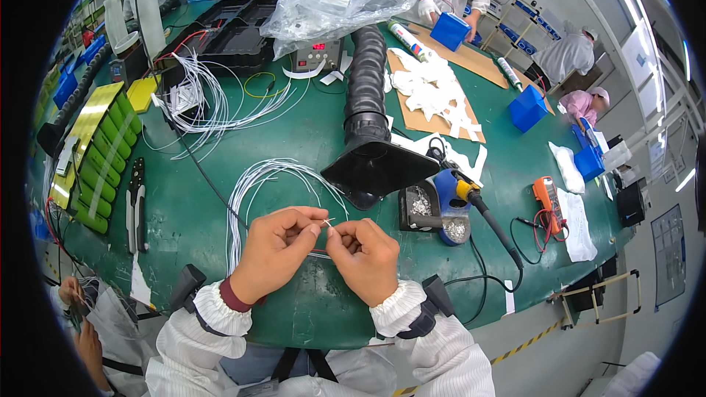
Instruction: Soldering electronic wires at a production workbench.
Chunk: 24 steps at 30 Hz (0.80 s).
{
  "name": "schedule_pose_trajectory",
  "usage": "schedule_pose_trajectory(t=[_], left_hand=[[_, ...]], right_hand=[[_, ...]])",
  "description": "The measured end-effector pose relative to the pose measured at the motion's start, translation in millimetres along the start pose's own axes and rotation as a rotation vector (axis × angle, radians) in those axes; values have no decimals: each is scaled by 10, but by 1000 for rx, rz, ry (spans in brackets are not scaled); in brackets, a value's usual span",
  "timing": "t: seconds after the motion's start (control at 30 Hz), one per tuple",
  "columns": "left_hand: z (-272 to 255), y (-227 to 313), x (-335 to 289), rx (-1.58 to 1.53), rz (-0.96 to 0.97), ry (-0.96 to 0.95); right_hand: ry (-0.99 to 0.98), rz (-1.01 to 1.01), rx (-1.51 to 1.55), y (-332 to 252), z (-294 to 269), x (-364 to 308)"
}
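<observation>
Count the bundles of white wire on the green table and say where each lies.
2. The nearer bundle curves beyond and around the left of the left hand; the farther bundle spreads toward the back left. Others may be hidden.

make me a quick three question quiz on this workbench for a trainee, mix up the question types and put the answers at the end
1. True or false: the orange multimeter lies to the right of the soldering iron in the picture.
2. What do the fingertips of the left hand and the right hand meet around?
3. Fill in the blank: the wide black nozzle beyond the hands is attached to a ridged black ____.

Key: 1. True. 2. A thin white wire. 3. Hose.
</observation>
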<state>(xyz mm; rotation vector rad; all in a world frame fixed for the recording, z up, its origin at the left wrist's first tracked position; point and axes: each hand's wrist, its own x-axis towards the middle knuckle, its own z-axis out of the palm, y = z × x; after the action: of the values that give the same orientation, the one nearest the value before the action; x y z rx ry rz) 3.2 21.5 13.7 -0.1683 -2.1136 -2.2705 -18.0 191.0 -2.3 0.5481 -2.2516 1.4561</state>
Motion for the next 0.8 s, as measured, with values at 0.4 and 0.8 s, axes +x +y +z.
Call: schedule_pose_trajectory(t=[0.4,0.8], left_hand=[[-10,28,14,47,-3,17],[-105,2,34,52,116,-6]], right_hand=[[4,21,18,-35,-50,26],[512,712,675,107,-968,-216]])
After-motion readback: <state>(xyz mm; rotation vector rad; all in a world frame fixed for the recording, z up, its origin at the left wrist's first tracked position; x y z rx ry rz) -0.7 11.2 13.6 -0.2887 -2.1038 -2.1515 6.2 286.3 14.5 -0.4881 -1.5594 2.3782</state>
